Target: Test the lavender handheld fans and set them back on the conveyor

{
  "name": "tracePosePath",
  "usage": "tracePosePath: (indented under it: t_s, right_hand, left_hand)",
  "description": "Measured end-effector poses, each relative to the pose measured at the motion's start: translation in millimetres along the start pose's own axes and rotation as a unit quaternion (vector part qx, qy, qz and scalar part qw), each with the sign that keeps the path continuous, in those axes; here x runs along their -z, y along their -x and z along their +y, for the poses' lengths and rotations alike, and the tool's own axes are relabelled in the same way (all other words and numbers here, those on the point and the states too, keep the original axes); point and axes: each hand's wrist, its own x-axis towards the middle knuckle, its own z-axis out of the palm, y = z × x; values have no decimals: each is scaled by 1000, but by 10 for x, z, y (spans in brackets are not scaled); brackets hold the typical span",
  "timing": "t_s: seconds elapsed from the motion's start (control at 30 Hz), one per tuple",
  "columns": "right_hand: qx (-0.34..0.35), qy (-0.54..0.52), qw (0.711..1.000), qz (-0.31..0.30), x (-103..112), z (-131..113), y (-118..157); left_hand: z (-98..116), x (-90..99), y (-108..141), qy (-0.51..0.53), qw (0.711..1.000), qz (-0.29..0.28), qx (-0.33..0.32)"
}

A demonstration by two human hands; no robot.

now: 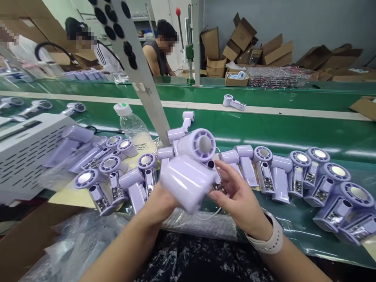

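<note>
In the middle of the head view, a purple handheld fan [188, 182], smeared by motion, is gripped by my left hand [161, 203]; most of the fingers are hidden behind it. My right hand [237, 199] is just to the right of this fan, thumb and fingers apart in a curve. I cannot tell whether its fingertips touch the fan. Right behind is another purple fan [202, 145], its round ribbed end facing me. A thin white cable [210, 215] runs below the hands.
Several open-handled fans [323, 180] line the right side, more fans [110, 168] the left. A plastic bottle [133, 127] stands beside a slanted post [152, 98]. Left is a slotted white box [26, 152]; plastic bags [85, 243] lie below. Co-workers [158, 51] sit across the green conveyor [293, 125].
</note>
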Motion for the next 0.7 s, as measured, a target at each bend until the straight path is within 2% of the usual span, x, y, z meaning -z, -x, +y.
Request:
tracePosePath:
  t_s: [0.1, 0.23, 0.37, 0.5, 0.7]
  right_hand:
    - [-44, 74, 994, 65, 84, -102, 17]
    - [-57, 88, 989, 103, 123, -126, 74]
    - [-46, 20, 994, 97, 82, -105, 124]
    - [-28, -18, 995, 97, 75, -86, 154]
    - [-18, -103, 994, 31, 211, -26, 252]
  left_hand:
    - [19, -72, -73, 22, 1000, 9, 3]
    - [65, -257, -106, 69, 995, 15, 77]
    - [47, -317, -75, 115, 986, -44, 116]
    - [-9, -287, -44, 118, 982, -112, 90]
    - [-60, -294, 10, 64, 987, -140, 43]
